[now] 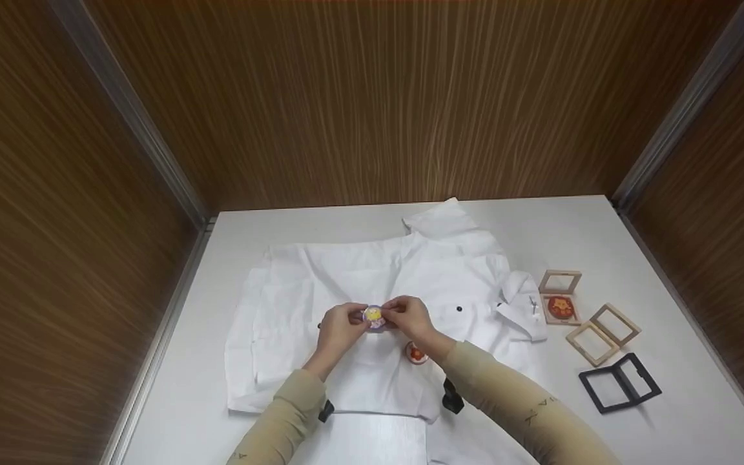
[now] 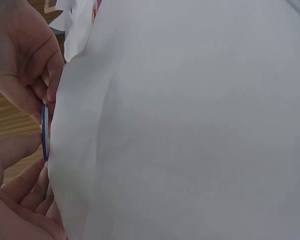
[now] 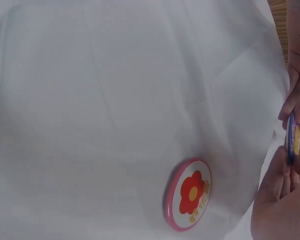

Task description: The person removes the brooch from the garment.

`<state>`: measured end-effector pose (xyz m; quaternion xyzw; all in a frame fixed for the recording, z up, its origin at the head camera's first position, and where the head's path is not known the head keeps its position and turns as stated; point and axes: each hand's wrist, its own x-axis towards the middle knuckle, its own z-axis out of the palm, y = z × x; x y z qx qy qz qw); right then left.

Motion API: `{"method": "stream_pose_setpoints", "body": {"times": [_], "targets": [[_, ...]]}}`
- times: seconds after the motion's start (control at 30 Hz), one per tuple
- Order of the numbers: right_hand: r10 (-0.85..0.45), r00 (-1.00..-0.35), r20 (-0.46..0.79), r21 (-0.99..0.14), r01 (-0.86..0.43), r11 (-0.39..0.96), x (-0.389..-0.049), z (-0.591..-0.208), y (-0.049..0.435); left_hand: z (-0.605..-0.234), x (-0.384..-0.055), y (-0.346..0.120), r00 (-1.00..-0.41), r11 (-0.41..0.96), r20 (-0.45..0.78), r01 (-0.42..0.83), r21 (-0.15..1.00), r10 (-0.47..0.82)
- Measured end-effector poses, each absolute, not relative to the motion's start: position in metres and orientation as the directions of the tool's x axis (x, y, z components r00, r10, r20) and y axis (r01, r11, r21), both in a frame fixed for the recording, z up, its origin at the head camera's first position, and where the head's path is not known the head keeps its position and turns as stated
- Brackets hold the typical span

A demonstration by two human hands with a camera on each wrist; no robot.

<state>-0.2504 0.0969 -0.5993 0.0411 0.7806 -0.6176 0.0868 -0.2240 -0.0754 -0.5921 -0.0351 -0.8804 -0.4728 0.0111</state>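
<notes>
Blue-rimmed badge is sitting between the two hands, its yellow-and-pink picture facing up toward the person. Left hand is pinching it from one side with thumb and fingers, while the right hand is gripping the opposite edge in the same way. Both hands are working over a white garment, which is spreading out beneath them and beyond them; whether the fingertips are also catching its cloth, I cannot tell. Just beside the right wrist, on the person's side, a pink-rimmed badge with a red flower is lying on the cloth. A dark button is showing to the right of the right hand. Well apart to the right of that hand, a wooden case is standing open with a red disc lying in its lower half. Nearer the person than that case, a second wooden case is lying open, and a black case is resting open just beyond it, closer still to the person.
</notes>
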Motion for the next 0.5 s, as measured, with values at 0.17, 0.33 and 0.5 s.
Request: {"method": "stream_pose_setpoints", "body": {"times": [0.17,0.33,0.5], "targets": [[-0.032,-0.977,-0.213,-0.956,0.201,0.212,-0.250,-0.601,0.100,-0.593,-0.223,-0.071,-0.996,0.549,0.066,0.084,0.832,0.053],[-0.011,-0.973,-0.230,-0.953,0.223,0.203,-0.250,-0.602,0.103,-0.595,-0.222,-0.066,-0.994,0.527,0.082,0.106,0.843,0.070],[0.005,-0.974,-0.225,-0.953,0.221,0.209,-0.247,-0.602,0.107,-0.597,-0.219,-0.063,-0.994,0.519,0.072,0.103,0.849,0.081]]}}
